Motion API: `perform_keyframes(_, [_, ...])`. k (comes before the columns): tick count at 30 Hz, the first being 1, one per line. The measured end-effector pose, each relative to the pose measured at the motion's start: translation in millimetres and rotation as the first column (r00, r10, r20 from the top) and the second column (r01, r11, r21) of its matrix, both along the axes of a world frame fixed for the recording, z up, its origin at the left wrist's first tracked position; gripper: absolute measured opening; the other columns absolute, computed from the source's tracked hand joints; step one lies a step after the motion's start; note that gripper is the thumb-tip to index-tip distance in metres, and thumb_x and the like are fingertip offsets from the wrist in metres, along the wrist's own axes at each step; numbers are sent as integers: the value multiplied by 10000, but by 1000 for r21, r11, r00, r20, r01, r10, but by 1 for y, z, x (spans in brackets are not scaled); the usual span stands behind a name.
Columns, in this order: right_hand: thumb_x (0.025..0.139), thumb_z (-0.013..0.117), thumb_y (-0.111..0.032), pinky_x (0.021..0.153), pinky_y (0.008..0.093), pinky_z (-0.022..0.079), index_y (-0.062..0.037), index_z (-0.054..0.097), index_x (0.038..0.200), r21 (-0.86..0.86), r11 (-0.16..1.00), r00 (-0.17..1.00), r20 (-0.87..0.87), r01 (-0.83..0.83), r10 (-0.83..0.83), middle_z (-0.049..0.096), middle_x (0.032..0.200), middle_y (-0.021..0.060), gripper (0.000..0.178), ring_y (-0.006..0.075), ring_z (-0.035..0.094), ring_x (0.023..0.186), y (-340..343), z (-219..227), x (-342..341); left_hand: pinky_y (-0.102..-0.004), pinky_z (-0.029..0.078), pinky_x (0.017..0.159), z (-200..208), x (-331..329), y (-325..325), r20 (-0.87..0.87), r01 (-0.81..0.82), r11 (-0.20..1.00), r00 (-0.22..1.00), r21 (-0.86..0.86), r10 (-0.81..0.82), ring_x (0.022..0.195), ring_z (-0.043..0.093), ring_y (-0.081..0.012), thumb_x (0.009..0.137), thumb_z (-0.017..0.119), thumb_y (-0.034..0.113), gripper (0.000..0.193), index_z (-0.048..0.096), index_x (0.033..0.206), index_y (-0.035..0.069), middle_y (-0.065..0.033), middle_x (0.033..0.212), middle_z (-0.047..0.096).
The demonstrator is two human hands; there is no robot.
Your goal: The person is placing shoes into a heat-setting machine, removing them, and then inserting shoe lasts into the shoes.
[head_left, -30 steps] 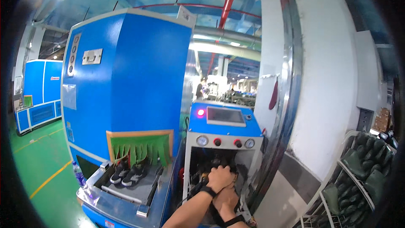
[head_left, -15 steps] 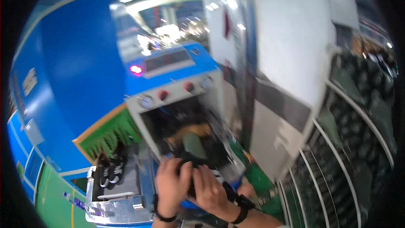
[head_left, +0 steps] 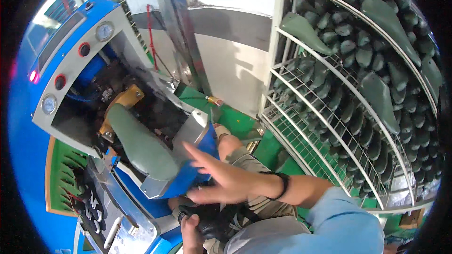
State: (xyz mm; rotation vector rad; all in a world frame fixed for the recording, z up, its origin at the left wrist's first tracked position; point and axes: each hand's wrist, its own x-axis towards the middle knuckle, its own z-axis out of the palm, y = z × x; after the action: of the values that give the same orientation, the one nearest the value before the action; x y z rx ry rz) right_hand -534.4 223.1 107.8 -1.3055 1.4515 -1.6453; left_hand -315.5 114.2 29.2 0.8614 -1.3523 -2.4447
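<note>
Low in the view, the left hand (head_left: 191, 236) gripped a black shoe (head_left: 213, 222), its thumb pressed against the end nearest the machine. The right hand (head_left: 226, 178) was open, its fingers apart and pointing toward the machine (head_left: 70, 68); it was just above the shoe as seen from the head, though whether the two touched could not be told. A black band (head_left: 283, 186) circled the right wrist. Just beyond the right fingertips, a bare green shoe last (head_left: 139, 141) stuck out from the machine's opening, its far end against a yellow block (head_left: 133, 95). Two round gauges (head_left: 104, 31) and two red-ringed knobs (head_left: 84, 49) lined the frame above, and a red light (head_left: 33, 76) glowed. Dark shoes with white marks (head_left: 95, 207) lay at the lower left, near a green fringed curtain (head_left: 67, 183). On the right, a white wire rack (head_left: 281, 77) held many green lasts (head_left: 376, 96).
</note>
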Motion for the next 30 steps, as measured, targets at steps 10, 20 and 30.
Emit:
perform_keyframes(10, [769,696,-117,978,330,451,103,176,1534,-208,975,832,526,-75,176,595,1261,210,951,222,558,1132,-95,69,-12,-379,518,946,-24,27,-6,66,-175,984,983,31,172,1128,625,-259,987,497,491,621,533,1380,12,-159,1302,621])
perform_keyframes(20, [903,665,-201,1036,411,465,-103,249,1565,524,640,828,-367,561,-425,476,1463,253,788,386,547,1274,232,-68,8,-421,401,1113,-11,5,-10,109,-112,974,985,-195,135,1334,492,-323,1017,380,525,713,432,1467,-26,-194,1487,471])
perform_keyframes(30, [917,594,-73,883,531,496,0,297,1504,188,-654,-350,-720,732,-599,610,1149,285,661,497,583,1055,427,-207,82,-411,377,1138,46,-45,6,133,140,961,985,-236,-111,1376,456,-336,1025,329,551,768,383,1493,-55,-210,1521,429])
